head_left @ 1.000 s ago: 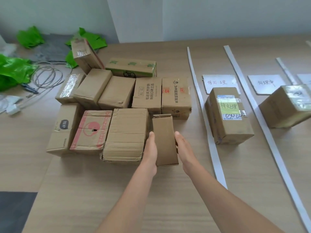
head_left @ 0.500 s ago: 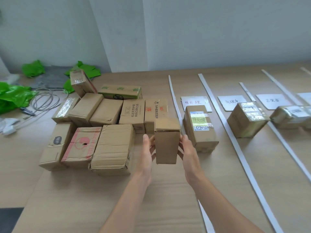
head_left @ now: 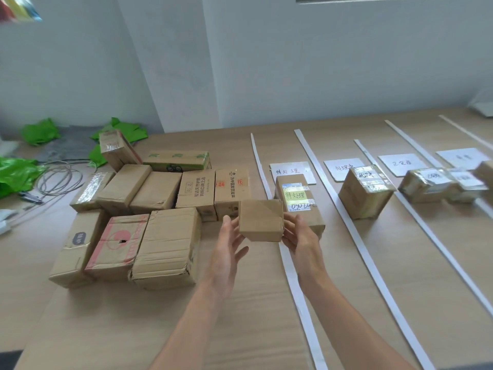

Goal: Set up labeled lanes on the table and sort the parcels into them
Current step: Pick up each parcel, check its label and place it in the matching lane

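I hold a small plain cardboard box (head_left: 261,220) up above the table between both hands. My left hand (head_left: 230,244) presses its left side with fairly straight fingers. My right hand (head_left: 300,236) grips its right side with curled fingers. A pile of unsorted parcels (head_left: 165,244) lies to the left. White paper strips (head_left: 296,289) mark lanes on the right, each with a handwritten label (head_left: 290,170) at its head. A parcel with a yellow note (head_left: 304,201) lies in the first lane, just behind the held box. A taped parcel (head_left: 365,193) sits in the second lane.
More taped parcels (head_left: 424,185) lie in the third lane, with further labels (head_left: 401,163) beyond. Green plastic bags (head_left: 16,174) and coiled cables (head_left: 58,177) lie at the far left. The wall runs behind the table.
The small box has come up off the table from beside the pile and tipped so that its end faces me. It has moved right, toward the first lane.
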The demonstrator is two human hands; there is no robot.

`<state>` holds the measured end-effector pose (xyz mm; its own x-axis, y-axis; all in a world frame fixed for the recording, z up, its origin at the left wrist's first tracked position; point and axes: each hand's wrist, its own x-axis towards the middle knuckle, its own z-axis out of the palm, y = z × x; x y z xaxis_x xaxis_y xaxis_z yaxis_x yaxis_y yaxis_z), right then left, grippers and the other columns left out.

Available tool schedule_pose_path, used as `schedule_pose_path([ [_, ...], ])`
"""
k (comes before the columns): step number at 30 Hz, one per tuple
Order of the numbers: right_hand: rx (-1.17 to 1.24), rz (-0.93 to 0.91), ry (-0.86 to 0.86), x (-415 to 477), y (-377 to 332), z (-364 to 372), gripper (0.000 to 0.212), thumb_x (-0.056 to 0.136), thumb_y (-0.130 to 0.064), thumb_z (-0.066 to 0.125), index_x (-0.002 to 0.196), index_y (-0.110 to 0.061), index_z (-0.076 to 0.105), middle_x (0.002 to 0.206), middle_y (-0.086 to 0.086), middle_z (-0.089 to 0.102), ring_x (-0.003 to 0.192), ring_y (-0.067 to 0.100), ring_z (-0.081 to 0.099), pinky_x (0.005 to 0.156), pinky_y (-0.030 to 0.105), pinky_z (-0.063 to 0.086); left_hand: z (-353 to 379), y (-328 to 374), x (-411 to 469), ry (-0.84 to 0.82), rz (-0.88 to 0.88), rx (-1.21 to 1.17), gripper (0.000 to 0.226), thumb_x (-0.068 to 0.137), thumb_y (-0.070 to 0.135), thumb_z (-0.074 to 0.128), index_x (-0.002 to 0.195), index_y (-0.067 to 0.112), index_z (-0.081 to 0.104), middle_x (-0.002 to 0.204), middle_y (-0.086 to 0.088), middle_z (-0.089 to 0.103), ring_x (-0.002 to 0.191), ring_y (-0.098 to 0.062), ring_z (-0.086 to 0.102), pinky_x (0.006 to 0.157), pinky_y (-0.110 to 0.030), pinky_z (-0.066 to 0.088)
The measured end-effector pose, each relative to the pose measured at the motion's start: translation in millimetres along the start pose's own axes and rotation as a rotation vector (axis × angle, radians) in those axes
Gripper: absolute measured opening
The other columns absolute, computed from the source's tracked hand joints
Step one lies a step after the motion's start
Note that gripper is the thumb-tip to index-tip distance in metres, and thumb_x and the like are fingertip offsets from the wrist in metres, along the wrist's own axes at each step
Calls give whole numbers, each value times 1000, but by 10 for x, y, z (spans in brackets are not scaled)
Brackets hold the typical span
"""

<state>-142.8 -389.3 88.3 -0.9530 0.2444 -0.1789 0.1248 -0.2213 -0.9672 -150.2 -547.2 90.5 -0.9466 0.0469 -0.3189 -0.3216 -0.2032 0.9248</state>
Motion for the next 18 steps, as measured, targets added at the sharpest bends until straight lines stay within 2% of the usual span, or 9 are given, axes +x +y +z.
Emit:
schedule_pose_path([
  [3, 2, 8, 6, -26, -16, -50, 51, 116, -39, 29, 119, -18, 75, 118, 1, 80, 118, 16, 72, 112, 38, 51, 7, 11, -26, -11, 10, -46, 60, 109, 61, 27, 135, 24, 66, 132, 4, 74, 133, -16, 60, 108, -42, 45],
  [8, -6, 3, -16, -82, -28, -76, 51, 116, -43, 28, 116, -25, 76, 113, -4, 81, 115, 16, 73, 98, 31, 54, 5, 0, -62, -25, 30, -78, 58, 110, 58, 25, 129, 24, 69, 131, 5, 75, 129, -13, 61, 95, -39, 46],
  [12, 0, 23, -38, -126, -12, -89, 51, 113, -53, 32, 109, -34, 79, 113, -6, 81, 112, 13, 74, 99, 34, 55, 5, -30, -74, -51, 43, -69, 61, 112, 56, 24, 137, 19, 66, 135, 0, 73, 136, -18, 60, 103, -40, 45],
  [18, 24, 58, -34, -97, 61, -125, 46, 112, -50, 35, 119, -28, 74, 123, -7, 79, 120, 8, 71, 107, 28, 52, 46, -90, -76, -90, 37, -41, 58, 112, 54, 26, 143, 22, 62, 141, 3, 70, 139, -15, 58, 117, -40, 40],
])
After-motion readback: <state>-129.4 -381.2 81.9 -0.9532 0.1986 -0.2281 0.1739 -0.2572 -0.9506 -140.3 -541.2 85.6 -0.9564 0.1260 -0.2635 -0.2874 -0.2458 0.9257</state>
